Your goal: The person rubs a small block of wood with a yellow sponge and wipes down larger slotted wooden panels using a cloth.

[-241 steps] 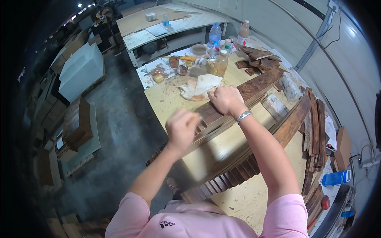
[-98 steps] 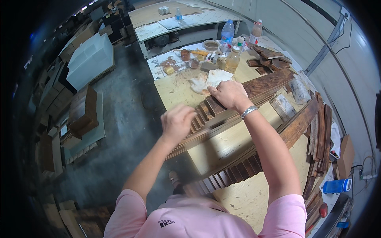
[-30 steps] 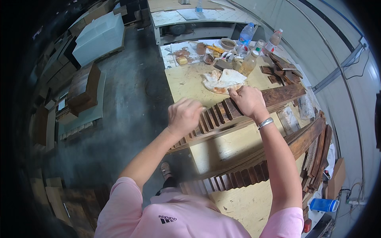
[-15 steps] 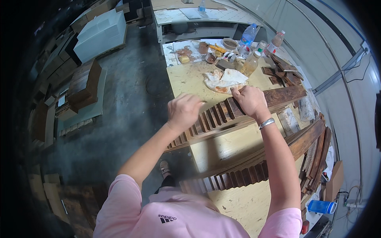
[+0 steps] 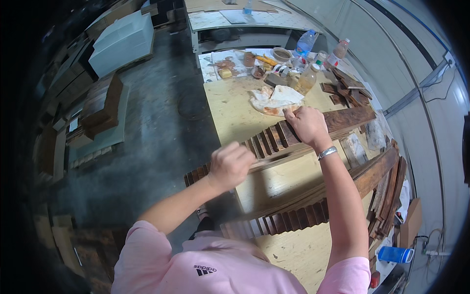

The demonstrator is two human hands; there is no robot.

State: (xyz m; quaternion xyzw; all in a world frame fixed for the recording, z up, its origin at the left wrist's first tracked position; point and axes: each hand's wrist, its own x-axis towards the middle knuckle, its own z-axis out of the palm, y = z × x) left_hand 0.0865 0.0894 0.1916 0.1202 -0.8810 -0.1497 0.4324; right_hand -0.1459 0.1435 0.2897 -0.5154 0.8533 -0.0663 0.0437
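Note:
A fanned row of dark brown wooden boards (image 5: 350,117) runs slantwise across the workbench, its stepped ends trailing off past the bench's left edge. My right hand (image 5: 308,127) grips the top of this row, fingers closed over the boards. By the stepped ends is my left hand (image 5: 231,165), closed and a little blurred; whatever its fingers hold is hidden. A second fanned row of boards (image 5: 298,218) lies nearer to me. Just beyond my right hand is a crumpled, stained white cloth (image 5: 276,99).
Bottles, including a clear one with yellowish liquid (image 5: 307,80), stand at the far end with a bowl (image 5: 282,54) and small tools. Dark wood scraps (image 5: 350,88) are piled at the right. A blue container (image 5: 395,255) sits near right. Stacked panels (image 5: 102,103) stand on the left floor.
My left hand has moved down and toward me along the stepped board ends. My right hand keeps its grip on the boards.

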